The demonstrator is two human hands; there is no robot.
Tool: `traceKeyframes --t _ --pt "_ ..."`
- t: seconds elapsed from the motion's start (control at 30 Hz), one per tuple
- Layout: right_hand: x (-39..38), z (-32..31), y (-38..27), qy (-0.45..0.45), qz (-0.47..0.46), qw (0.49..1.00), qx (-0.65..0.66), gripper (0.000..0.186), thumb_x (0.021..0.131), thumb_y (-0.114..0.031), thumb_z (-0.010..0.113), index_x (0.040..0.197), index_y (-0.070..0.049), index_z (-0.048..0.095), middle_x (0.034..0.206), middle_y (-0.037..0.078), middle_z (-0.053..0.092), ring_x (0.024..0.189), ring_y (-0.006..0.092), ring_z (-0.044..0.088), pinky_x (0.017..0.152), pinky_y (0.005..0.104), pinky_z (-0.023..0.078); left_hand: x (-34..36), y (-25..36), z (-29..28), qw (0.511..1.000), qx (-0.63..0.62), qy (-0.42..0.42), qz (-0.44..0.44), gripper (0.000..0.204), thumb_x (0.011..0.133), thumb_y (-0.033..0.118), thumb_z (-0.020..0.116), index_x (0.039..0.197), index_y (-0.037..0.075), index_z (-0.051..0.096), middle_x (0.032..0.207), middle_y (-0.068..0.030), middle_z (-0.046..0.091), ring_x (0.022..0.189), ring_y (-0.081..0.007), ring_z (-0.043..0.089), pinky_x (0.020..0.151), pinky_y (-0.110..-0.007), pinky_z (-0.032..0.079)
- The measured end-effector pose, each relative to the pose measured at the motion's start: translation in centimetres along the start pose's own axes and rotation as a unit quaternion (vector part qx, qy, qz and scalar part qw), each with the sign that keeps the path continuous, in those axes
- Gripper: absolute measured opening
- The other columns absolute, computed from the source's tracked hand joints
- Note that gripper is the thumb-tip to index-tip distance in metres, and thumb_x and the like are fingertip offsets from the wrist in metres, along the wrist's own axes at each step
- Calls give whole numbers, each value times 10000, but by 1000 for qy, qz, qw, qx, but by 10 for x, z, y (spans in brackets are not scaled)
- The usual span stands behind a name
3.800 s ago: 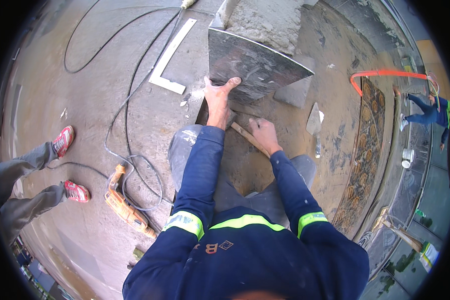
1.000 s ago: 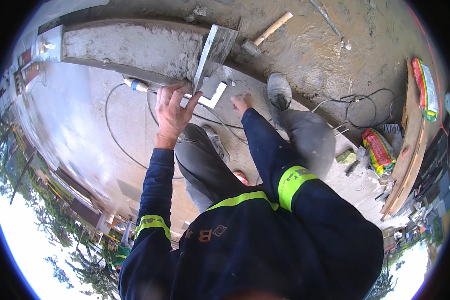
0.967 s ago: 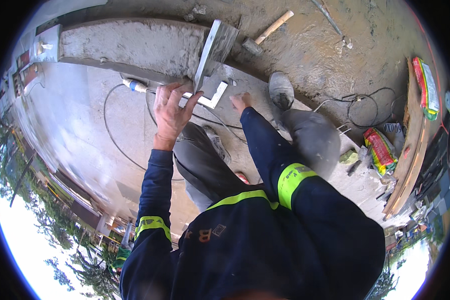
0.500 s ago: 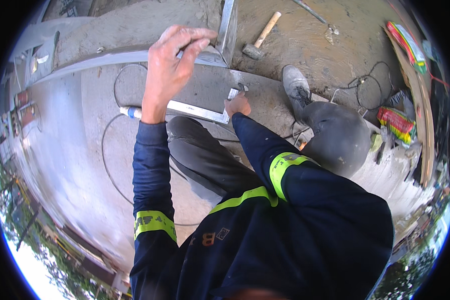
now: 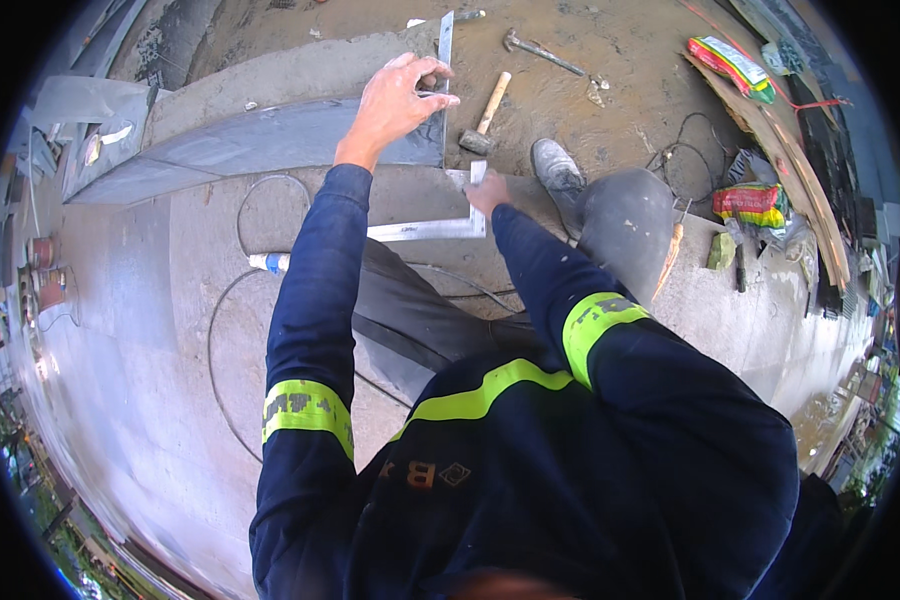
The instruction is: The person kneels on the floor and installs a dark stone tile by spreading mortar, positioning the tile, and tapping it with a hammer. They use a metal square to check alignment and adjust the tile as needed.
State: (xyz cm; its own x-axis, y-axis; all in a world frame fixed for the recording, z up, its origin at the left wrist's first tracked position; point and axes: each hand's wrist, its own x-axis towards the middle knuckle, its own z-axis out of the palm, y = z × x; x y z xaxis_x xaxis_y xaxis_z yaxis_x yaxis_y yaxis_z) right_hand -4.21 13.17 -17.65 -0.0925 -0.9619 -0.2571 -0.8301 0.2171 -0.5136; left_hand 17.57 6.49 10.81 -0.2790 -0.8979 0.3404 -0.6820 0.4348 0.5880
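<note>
A silver L-shaped metal square (image 5: 425, 231) lies in front of my knees, its long arm running left. My right hand (image 5: 486, 194) is closed around its short arm, which points away from me. Higher up and to the left, my left hand (image 5: 395, 108) hovers over the right end of a raised grey slab edging (image 5: 270, 135). Its thumb and fingertips curl together in a pinch; whether a small thing sits between them is hard to make out. Past that hand, a narrow metal-looking strip (image 5: 445, 40) runs along the slab's end.
A wooden-handled mallet (image 5: 488, 110) and a claw hammer (image 5: 542, 52) rest on wet brown ground. A cable (image 5: 213, 350) with a white-blue connector (image 5: 270, 262) loops at left. Colourful bags (image 5: 735, 65) and wooden planks (image 5: 785, 170) border the right. My boot (image 5: 558, 170) stands beside my right hand.
The view has shifted, showing more ground ahead. My left hand still hovers by the slab's end, its fingers a bit more curled. My right hand keeps hold of the metal square, which now lies more level.
</note>
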Motion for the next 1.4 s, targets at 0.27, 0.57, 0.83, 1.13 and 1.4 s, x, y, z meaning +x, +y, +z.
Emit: traceKeyframes --t 0.27,0.57,0.83,1.13,1.4 --pt "66 -73 1 -90 31 991 91 553 909 -432 783 1203 35 767 1209 265 754 1100 384 747 935 455 592 -2 -2 14 997 63 32 -23 367 838 552 855 1086 281 832 919 49 752 968 -219 739 822 -406 579" --pt "73 -130 -40 -88 61 900 422 427 996 -277 784 1216 86 740 932 127 757 776 239 703 684 426 546 13 -4 11 991 -22 -27 -129 281 821 427 884 1051 269 852 876 68 789 808 -146 726 760 -352 566" --pt "104 -94 -88 -20 13 887 462 414 1032 -323 717 1060 90 729 890 171 730 802 253 688 739 414 536 25 -5 6 981 -107 17 -158 292 868 295 875 1089 113 817 835 7 749 735 -104 649 690 -282 525" --pt "86 -87 -118 53 -36 871 488 465 1057 -275 672 1249 148 675 1112 264 764 1036 339 734 920 429 546 53 -36 -7 989 62 136 -17 368 902 403 837 1155 137 806 1167 -87 773 1094 -257 668 946 -394 526" --pt "70 -94 -135 95 -16 894 437 452 1086 -271 626 1199 160 695 1093 310 767 1008 365 736 912 442 544 59 -33 38 981 180 74 3 731 808 620 812 1414 218 736 1421 -129 724 1435 -339 542 1150 -533 381"
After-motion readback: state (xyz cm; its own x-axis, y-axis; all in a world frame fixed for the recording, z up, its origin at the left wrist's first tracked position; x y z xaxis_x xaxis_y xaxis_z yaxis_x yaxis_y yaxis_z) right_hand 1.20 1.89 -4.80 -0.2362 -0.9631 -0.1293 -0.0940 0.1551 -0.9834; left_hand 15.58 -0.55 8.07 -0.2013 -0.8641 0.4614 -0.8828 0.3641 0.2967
